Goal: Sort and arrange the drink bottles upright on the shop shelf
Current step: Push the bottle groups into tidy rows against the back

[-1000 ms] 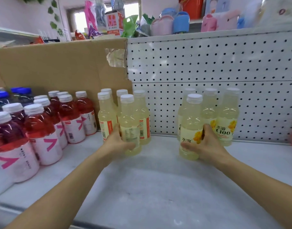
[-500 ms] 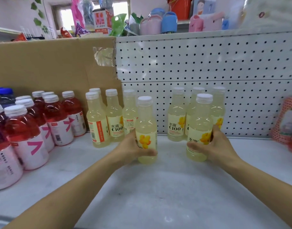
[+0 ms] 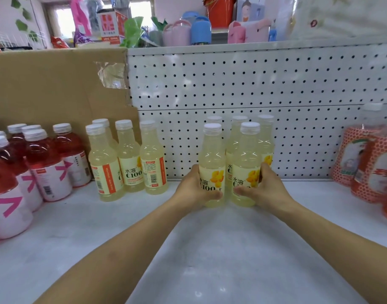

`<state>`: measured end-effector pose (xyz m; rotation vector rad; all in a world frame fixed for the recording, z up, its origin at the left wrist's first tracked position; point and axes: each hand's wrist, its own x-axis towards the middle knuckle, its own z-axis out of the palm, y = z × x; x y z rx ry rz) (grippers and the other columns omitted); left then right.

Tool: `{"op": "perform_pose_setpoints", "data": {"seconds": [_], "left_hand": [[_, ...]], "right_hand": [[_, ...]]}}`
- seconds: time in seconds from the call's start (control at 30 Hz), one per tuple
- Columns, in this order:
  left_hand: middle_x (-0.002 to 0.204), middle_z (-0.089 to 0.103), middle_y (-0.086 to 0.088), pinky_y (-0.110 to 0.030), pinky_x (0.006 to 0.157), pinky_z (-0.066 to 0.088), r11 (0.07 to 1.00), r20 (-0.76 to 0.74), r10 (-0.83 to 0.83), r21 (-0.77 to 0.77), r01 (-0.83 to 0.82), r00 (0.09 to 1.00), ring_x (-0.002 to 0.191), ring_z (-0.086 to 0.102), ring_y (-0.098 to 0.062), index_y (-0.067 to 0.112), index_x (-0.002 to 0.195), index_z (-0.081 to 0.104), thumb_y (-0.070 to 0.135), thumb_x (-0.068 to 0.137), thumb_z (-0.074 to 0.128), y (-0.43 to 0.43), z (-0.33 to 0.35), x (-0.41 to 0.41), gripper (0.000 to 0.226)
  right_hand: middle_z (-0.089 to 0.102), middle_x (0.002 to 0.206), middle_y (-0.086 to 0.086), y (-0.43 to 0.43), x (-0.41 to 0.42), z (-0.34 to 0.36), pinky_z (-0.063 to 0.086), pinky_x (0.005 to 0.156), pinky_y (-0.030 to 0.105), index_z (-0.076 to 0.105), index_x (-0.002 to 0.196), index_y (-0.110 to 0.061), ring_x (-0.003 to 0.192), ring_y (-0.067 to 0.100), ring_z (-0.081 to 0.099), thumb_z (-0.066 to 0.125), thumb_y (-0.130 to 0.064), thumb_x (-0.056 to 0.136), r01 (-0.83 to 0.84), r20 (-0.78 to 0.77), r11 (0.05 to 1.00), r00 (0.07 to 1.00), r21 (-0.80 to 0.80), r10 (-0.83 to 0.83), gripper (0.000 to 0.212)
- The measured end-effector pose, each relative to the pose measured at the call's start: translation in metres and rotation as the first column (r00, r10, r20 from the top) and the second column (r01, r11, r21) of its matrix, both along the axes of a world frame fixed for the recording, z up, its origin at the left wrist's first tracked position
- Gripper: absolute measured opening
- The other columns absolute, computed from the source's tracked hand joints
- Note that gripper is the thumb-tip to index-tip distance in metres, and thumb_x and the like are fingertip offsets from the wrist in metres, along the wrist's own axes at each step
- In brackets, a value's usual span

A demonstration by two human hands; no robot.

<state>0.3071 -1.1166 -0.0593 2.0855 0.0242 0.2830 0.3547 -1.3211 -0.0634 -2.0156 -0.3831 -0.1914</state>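
- L hand (image 3: 194,189) wraps the lower body of one yellow bottle (image 3: 212,163): thumb across the label front, fingers curled round behind.
- R hand (image 3: 269,187) holds a second yellow bottle (image 3: 246,163) the same way, thumb on the front.
- Change vs. half a sec ago: the two held btls were well apart, the L one close to the left group. Now they stand side by side at frame centre, near touching, labels toward me.
- Both are upright, w/ bases at shelf (image 3: 210,249) level. Can't tell if they are fully set down.
- They sit just in front of the back row (image 3: 266,137) by the pegboard (image 3: 254,84), making a second rank. Judgement: this block is nearly squared, and letting go looks like the next step.
- Left group (image 3: 131,159), four yellow btls at centre-left, has labels turned mixed ways. Prob. next to sort.
- Room: open gap between left group and L hand. Bare shelf runs toward the lower frame. There is a free stretch right of R hand up to the orange packs (image 3: 363,163) at right edge.
- Edges: red bottles (image 3: 56,161) crowd the left edge. The shelf's front lip is not seen, so keep any pulls short.
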Motion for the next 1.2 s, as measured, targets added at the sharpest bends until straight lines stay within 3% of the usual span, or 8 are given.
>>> {"op": "perform_pose_setpoints", "data": {"seconds": [0.3,0.4,0.57,0.73,0.83,0.97,1.07,1.2], "left_hand": [[0.104,0.062,0.016,-0.007,0.052,0.047,0.998,-0.024,0.002,-0.057,-0.004,1.0,0.093,0.06,0.003,0.033,0.118,0.044,0.017,0.07,0.088,-0.002,-0.001,-0.001,0.068],[0.111,0.058,0.019,-0.007,0.062,0.047,1.0,0.003,-0.003,-0.018,0.003,1.0,0.101,0.058,0.001,0.031,0.134,0.041,0.019,0.072,0.088,0.002,0.001,-0.01,0.078],[0.123,0.054,0.014,-0.012,0.084,0.042,0.968,0.22,0.081,0.214,-0.129,0.972,0.108,0.053,0.001,0.027,0.136,0.048,0.03,0.083,0.079,0.04,0.005,-0.048,0.061],[0.118,0.047,0.005,-0.026,0.101,0.041,0.849,0.447,0.404,0.141,-0.509,0.798,0.111,0.045,-0.01,0.016,0.127,0.054,0.017,0.081,0.08,0.105,0.011,-0.08,0.053],[0.13,0.038,0.002,-0.024,0.104,0.035,0.771,0.34,0.612,-0.058,-0.634,0.714,0.118,0.037,-0.007,0.012,0.139,0.039,0.014,0.075,0.084,0.154,0.01,-0.086,0.077],[0.146,0.047,-0.004,-0.044,0.113,0.04,0.839,0.038,0.518,-0.216,-0.499,0.855,0.131,0.049,-0.019,0.014,0.151,0.025,0.009,0.071,0.087,0.203,0.007,-0.077,0.101],[0.122,0.066,0.0,-0.032,0.09,0.053,0.873,-0.049,0.394,-0.29,-0.391,0.918,0.108,0.064,-0.013,0.016,0.147,0.035,0.006,0.068,0.088,0.221,0.004,-0.067,0.095],[0.11,0.068,0.007,-0.017,0.068,0.053,0.913,-0.075,0.323,-0.238,-0.331,0.944,0.096,0.066,-0.004,0.026,0.132,0.041,0.009,0.067,0.089,0.232,-0.001,-0.065,0.083]], "right_hand": [[0.058,0.103,-0.007,-0.001,-0.007,0.004,0.049,0.067,0.022,0.045,0.115,-0.024,0.1,0.013,0.061,0.085,-0.024,0.074,-0.037,-0.045,0.999,0.998,-0.016,0.036,0.057],[0.045,0.119,-0.008,0.005,-0.022,0.007,0.046,0.095,0.035,0.039,0.134,-0.019,0.116,0.018,0.049,0.081,-0.016,0.077,0.12,0.241,0.992,0.963,0.029,-0.123,0.07],[0.045,0.11,-0.008,0.043,-0.05,0.024,0.043,0.088,0.031,0.044,0.126,-0.018,0.1,0.016,0.049,0.071,-0.017,0.079,-0.004,0.707,1.0,0.707,-0.001,0.003,0.055],[0.047,0.115,-0.013,0.129,-0.057,0.016,0.035,0.085,0.008,0.043,0.128,-0.028,0.104,0.001,0.049,0.074,-0.024,0.083,-0.296,0.397,0.942,0.854,-0.161,0.336,0.055],[0.041,0.121,-0.017,0.178,-0.045,0.018,0.036,0.072,0.0,0.035,0.136,-0.03,0.098,-0.016,0.048,0.079,-0.024,0.082,-0.357,0.083,0.934,0.93,-0.026,0.358,0.07],[0.053,0.116,-0.017,0.216,-0.018,0.02,0.045,0.063,0.005,0.036,0.132,-0.03,0.093,-0.019,0.056,0.086,-0.01,0.07,-0.392,-0.024,0.902,0.915,0.178,0.403,0.082],[0.06,0.12,-0.012,0.221,-0.008,0.019,0.052,0.081,0.023,0.029,0.145,-0.033,0.106,0.004,0.063,0.085,-0.006,0.07,-0.415,-0.091,0.893,0.896,0.173,0.434,0.098],[0.058,0.122,-0.014,0.215,-0.01,0.012,0.052,0.093,0.035,0.029,0.145,-0.043,0.108,0.006,0.06,0.092,-0.025,0.06,-0.399,-0.103,0.915,0.91,0.053,0.402,0.107]]}}
